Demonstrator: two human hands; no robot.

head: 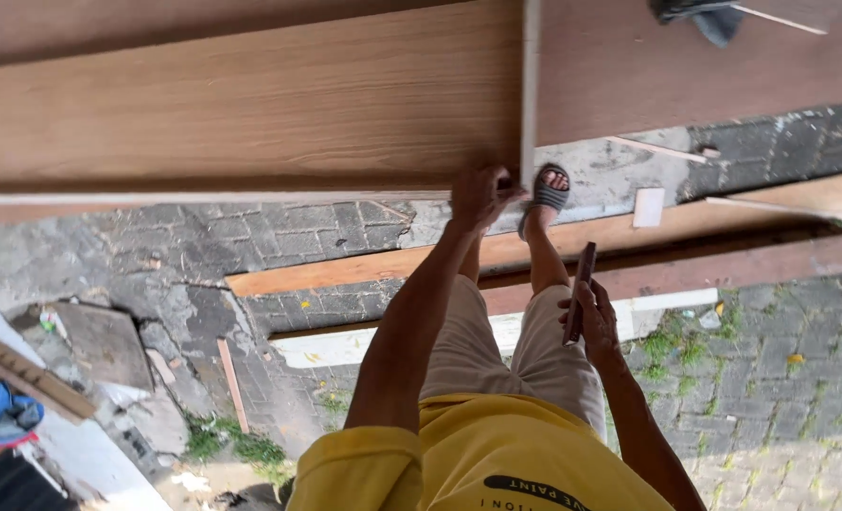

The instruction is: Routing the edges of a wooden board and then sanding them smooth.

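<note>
A big light wood-grain panel [250,104] fills the top of the view, with a thin white edge strip [530,85] running along its right end. My left hand [482,194] is closed on the panel's lower right corner, right where the strip ends. My right hand [596,322] is lower and apart from the panel, and holds a slim dark tool [580,284] that points up. My foot in a grey sandal [549,194] stands just beside the corner, and my beige shorts and yellow shirt fill the bottom centre.
A reddish-brown board [686,66] lies to the right of the panel with a grey cloth [709,17] on it. Long wooden planks [345,270] and a small white offcut [647,206] lie on the grey paving stones. Rubble, scrap boards and a blue object [0,416] sit at the lower left.
</note>
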